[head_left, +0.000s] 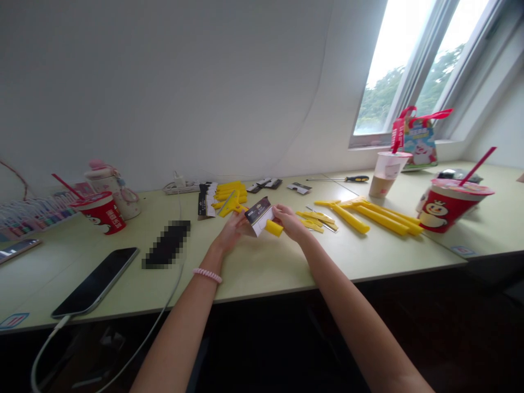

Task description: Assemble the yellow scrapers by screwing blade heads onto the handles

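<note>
Both of my hands are over the middle of the pale green desk [262, 273]. My left hand [231, 230] and my right hand [290, 222] together hold a yellow plastic handle [273, 227] with a folded white-and-black printed card [258, 216] around it. A yellow plastic scraper [231, 203] lies just beyond my left hand, in front of a heap of similar yellow pieces [231, 191]. Flat yellow strips [313, 221] lie close to my right hand. Further right are several long yellow T-shaped tools [382, 218]. A pink beaded band [207, 275] circles my left wrist.
A black smartphone [95, 282] on a white cable and a pixelated dark object [167, 244] lie left of my hands. Red paper cups [100, 213] [450, 206], a milk-tea cup [387, 174], a screwdriver [347, 178] and a power strip [182, 187] stand along the desk.
</note>
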`<state>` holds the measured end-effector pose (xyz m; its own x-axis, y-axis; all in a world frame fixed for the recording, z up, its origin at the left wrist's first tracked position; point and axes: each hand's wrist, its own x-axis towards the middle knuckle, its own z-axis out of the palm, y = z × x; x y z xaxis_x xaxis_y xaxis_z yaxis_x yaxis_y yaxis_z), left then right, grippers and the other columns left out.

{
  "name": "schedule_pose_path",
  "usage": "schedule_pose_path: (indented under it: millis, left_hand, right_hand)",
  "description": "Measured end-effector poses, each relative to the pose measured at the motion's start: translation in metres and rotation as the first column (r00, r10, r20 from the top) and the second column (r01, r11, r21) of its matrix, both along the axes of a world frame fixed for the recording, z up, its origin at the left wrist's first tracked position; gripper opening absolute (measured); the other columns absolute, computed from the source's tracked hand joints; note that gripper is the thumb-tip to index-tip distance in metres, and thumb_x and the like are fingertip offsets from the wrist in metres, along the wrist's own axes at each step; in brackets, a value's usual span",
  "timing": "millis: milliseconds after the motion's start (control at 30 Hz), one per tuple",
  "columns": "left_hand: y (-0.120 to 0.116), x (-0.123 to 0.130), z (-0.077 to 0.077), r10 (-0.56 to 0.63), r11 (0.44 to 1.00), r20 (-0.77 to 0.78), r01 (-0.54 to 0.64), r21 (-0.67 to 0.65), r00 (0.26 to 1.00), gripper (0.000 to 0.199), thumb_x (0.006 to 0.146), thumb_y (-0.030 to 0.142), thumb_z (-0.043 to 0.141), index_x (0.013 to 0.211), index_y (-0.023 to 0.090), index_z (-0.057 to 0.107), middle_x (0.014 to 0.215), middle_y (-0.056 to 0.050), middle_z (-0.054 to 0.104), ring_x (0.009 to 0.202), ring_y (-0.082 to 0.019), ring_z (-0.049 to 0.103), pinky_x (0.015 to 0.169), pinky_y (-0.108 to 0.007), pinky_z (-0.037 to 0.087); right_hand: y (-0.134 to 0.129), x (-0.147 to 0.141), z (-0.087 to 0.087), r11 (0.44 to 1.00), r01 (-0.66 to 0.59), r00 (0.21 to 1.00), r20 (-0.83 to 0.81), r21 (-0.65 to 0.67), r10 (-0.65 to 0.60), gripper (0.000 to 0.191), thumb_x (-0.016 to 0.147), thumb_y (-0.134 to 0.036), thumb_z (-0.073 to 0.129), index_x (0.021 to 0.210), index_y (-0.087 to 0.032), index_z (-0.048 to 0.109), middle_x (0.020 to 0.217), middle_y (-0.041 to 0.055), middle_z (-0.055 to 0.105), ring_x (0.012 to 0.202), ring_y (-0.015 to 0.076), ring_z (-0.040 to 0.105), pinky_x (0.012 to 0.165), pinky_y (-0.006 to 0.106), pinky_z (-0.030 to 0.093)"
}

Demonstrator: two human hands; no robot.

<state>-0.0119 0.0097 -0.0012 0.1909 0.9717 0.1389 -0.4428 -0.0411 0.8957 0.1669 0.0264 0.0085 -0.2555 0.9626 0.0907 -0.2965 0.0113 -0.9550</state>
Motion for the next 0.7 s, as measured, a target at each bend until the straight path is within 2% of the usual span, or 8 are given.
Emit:
schedule_pose_path:
  millis: [67, 233, 333, 400, 533, 600, 700]
  left_hand:
    - [-0.002, 0.0, 0.002, -0.027, 1.0, 0.002, 0.027, -0.011, 1.0, 0.033, 0.079, 0.033, 0.055, 0.107, 0.015, 0.058, 0.103, -0.007, 0.064, 0.092, -0.018, 0.06, 0.081, -0.028, 0.045]
    - [-0.006, 0.001, 0.004, -0.072, 0.981, -0.045, 0.062, -0.183, 0.996, 0.037, 0.081, 0.04, 0.05, 0.104, 0.013, 0.062, 0.101, -0.009, 0.066, 0.087, -0.02, 0.062, 0.075, -0.03, 0.048]
    - [-0.009, 0.001, 0.004, -0.168, 0.96, -0.059, 0.15, -0.237, 0.984, 0.042, 0.082, 0.042, 0.046, 0.109, 0.012, 0.059, 0.101, -0.013, 0.066, 0.084, -0.023, 0.063, 0.074, -0.036, 0.05]
    - [-0.012, 0.001, 0.006, -0.239, 0.95, -0.035, 0.226, -0.215, 0.97, 0.047, 0.083, 0.042, 0.044, 0.116, 0.011, 0.055, 0.103, -0.014, 0.065, 0.085, -0.025, 0.064, 0.076, -0.041, 0.05]
    - [-0.017, -0.001, 0.01, -0.271, 0.958, 0.046, 0.274, -0.086, 0.961, 0.05, 0.084, 0.039, 0.044, 0.128, 0.017, 0.044, 0.115, -0.013, 0.06, 0.092, -0.025, 0.062, 0.081, -0.046, 0.048]
    - [-0.018, -0.003, 0.011, -0.294, 0.953, 0.087, 0.299, -0.049, 0.952, 0.056, 0.082, 0.05, 0.042, 0.129, 0.02, 0.042, 0.121, -0.013, 0.056, 0.098, -0.028, 0.059, 0.082, -0.049, 0.046]
    - [-0.017, -0.005, 0.01, -0.289, 0.95, 0.109, 0.299, -0.086, 0.951, 0.068, 0.076, 0.063, 0.04, 0.127, 0.018, 0.045, 0.117, -0.015, 0.058, 0.1, -0.03, 0.058, 0.082, -0.049, 0.047]
  right_hand:
    - [0.001, 0.002, 0.0, 1.0, 0.028, 1.0, 0.004, -0.007, -0.028, 0.013, 0.08, -0.028, 0.053, 0.073, -0.018, 0.048, 0.061, -0.0029, 0.054, 0.054, 0.0084, 0.054, 0.056, 0.022, 0.048]
    - [0.0, 0.003, 0.001, 1.0, 0.006, 0.998, 0.057, -0.028, -0.005, 0.01, 0.079, -0.024, 0.056, 0.073, -0.017, 0.05, 0.062, -0.0016, 0.057, 0.057, 0.0086, 0.056, 0.059, 0.021, 0.05]
    - [0.0, 0.004, 0.001, 1.0, 0.024, 0.997, 0.07, 0.017, -0.025, 0.011, 0.078, -0.025, 0.057, 0.073, -0.018, 0.05, 0.064, -0.0006, 0.059, 0.06, 0.0093, 0.058, 0.06, 0.022, 0.051]
    - [0.0, 0.004, 0.002, 0.999, 0.04, 0.996, 0.083, 0.029, -0.042, 0.012, 0.079, -0.026, 0.056, 0.073, -0.017, 0.049, 0.063, -0.0004, 0.059, 0.059, 0.009, 0.058, 0.058, 0.021, 0.051]
    - [0.003, 0.007, 0.001, 0.997, 0.053, 0.994, 0.097, 0.056, -0.058, 0.015, 0.077, -0.03, 0.058, 0.074, -0.018, 0.049, 0.063, -0.0012, 0.059, 0.059, 0.009, 0.058, 0.057, 0.02, 0.051]
    - [0.005, 0.008, 0.0, 0.995, 0.052, 0.993, 0.103, 0.09, -0.061, 0.019, 0.075, -0.034, 0.06, 0.075, -0.018, 0.049, 0.063, -0.0015, 0.059, 0.06, 0.0096, 0.058, 0.059, 0.022, 0.051]
    - [0.006, 0.009, -0.001, 0.987, 0.046, 0.985, 0.159, 0.155, -0.071, 0.027, 0.071, -0.04, 0.062, 0.075, -0.019, 0.047, 0.062, -0.0018, 0.059, 0.06, 0.0111, 0.059, 0.06, 0.025, 0.052]
